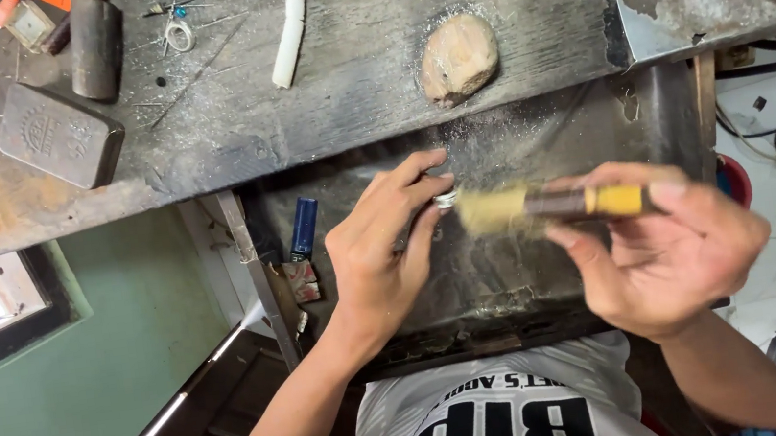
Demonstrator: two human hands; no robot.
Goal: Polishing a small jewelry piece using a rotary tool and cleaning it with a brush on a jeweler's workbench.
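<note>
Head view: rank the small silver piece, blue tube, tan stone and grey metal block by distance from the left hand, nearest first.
1. Small silver piece: pinched in the left hand fingertips.
2. Blue tube: just left of the hand, in the tray.
3. Tan stone: above, on the bench.
4. Grey metal block: far upper left on the bench.

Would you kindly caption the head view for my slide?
Left hand pinches a small metal piece; right hand brushes it.
</note>
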